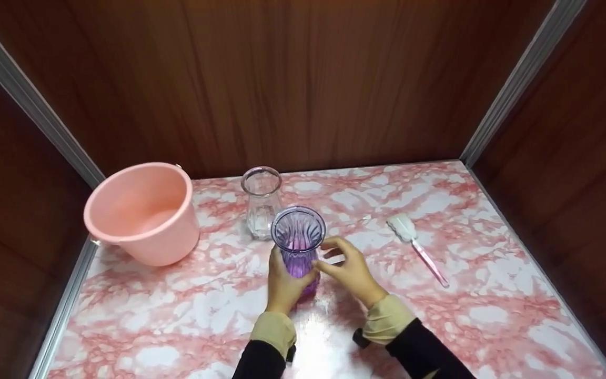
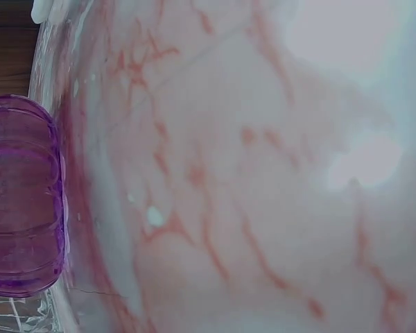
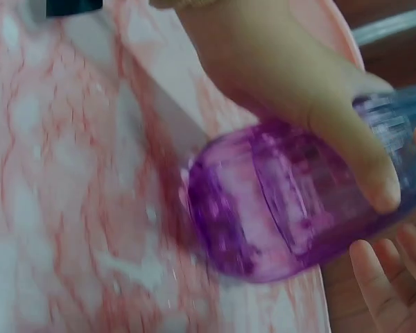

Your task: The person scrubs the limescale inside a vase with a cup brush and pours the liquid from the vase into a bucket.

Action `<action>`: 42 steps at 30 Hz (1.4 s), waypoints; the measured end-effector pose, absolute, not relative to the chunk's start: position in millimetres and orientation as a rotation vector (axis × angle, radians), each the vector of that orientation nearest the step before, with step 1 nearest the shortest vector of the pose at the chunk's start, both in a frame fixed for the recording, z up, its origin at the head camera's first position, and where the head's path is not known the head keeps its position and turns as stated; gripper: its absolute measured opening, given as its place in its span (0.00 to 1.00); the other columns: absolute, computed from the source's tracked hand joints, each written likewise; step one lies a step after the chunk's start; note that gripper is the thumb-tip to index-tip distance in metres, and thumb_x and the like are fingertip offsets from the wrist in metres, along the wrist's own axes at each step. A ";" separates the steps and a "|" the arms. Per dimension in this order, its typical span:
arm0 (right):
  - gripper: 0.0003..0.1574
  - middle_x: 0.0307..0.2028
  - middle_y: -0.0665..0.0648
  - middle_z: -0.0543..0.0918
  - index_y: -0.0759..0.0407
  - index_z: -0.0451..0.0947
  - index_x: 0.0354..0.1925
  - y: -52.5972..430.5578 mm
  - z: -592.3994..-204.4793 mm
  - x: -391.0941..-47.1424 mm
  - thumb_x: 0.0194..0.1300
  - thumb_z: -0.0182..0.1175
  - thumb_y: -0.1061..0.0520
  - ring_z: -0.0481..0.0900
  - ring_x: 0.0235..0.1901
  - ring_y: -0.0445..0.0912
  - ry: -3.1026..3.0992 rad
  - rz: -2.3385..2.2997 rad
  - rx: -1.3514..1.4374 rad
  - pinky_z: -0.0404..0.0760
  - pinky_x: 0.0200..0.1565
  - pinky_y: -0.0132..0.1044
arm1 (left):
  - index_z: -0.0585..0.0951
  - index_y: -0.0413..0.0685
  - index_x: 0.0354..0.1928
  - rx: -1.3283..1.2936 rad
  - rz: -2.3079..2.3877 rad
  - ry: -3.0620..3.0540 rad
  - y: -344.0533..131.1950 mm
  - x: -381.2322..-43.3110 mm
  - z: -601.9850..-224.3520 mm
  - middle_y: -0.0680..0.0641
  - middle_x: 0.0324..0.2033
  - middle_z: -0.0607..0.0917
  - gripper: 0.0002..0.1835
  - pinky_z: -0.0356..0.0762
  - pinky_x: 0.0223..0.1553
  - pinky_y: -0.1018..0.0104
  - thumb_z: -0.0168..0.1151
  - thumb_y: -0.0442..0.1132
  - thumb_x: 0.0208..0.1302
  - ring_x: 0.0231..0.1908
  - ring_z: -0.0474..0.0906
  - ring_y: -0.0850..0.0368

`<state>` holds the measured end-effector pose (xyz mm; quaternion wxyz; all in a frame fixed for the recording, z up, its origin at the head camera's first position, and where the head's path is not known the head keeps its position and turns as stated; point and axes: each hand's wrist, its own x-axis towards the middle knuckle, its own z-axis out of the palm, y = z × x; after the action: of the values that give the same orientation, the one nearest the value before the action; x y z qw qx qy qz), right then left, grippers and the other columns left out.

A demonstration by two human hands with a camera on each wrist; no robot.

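My left hand [image 1: 286, 284] grips a purple ribbed glass vase [image 1: 299, 263] around its body, thumb across the near side. Its rounded base [image 2: 21, 201] shows at the edge of the left wrist view. In the right wrist view, the left thumb lies over the tilted vase [image 3: 277, 208]. On the vase's right side is my right hand [image 1: 353, 271], thumb and fingers spread apart, fingertips right at the glass. Its fingers [image 3: 385, 281] show beside the vase in the right wrist view. Just behind stands a clear glass vase [image 1: 261, 208], partly hidden by the purple one.
A pink bucket [image 1: 187, 237] stands at the back left. To the right lies a brush [image 1: 404, 227] with white bristles and a pink handle. The red-and-white marbled tabletop [image 1: 187, 321] is enclosed by brown wood-grain panels [image 1: 303, 95] at the back and sides.
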<state>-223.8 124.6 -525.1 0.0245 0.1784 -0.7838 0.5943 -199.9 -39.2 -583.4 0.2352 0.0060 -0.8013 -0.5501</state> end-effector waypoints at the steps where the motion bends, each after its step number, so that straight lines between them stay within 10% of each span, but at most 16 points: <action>1: 0.22 0.48 0.62 0.82 0.61 0.81 0.49 128.8 -525.6 -225.7 0.57 0.75 0.61 0.82 0.45 0.61 -2.434 1.803 0.549 0.85 0.47 0.55 | 0.62 0.36 0.70 0.024 -1.512 -2.198 -38.5 -200.0 -583.2 0.32 0.61 0.73 0.56 0.71 0.65 0.42 0.84 0.46 0.42 0.61 0.73 0.36; 15: 0.15 0.45 0.67 0.80 0.68 0.80 0.45 200.0 -545.4 -252.2 0.59 0.68 0.69 0.78 0.45 0.64 -2.525 1.362 0.363 0.81 0.48 0.57 | 0.60 0.37 0.72 0.058 -1.519 -2.235 -38.2 -199.0 -585.1 0.33 0.65 0.71 0.56 0.69 0.67 0.44 0.83 0.47 0.44 0.63 0.71 0.36; 29: 0.30 0.57 0.80 0.66 0.69 0.73 0.58 265.5 -543.7 -258.3 0.58 0.67 0.61 0.64 0.56 0.75 -2.757 1.142 -0.172 0.67 0.56 0.67 | 0.60 0.34 0.71 0.052 -1.498 -2.241 -38.5 -196.9 -582.8 0.31 0.64 0.70 0.56 0.69 0.67 0.42 0.83 0.49 0.45 0.63 0.70 0.34; 42: 0.27 0.37 0.75 0.76 0.77 0.69 0.53 287.6 -564.9 -259.3 0.54 0.60 0.69 0.72 0.43 0.67 -2.690 1.158 -0.255 0.73 0.48 0.59 | 0.60 0.36 0.71 0.070 -1.520 -2.254 -39.1 -197.9 -583.8 0.31 0.65 0.70 0.57 0.68 0.68 0.42 0.83 0.49 0.45 0.64 0.70 0.34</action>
<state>-259.3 287.6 -564.9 0.1008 -0.0862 -0.9103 0.3920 -197.9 -39.1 -583.8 0.2096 0.0252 -0.8104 -0.5466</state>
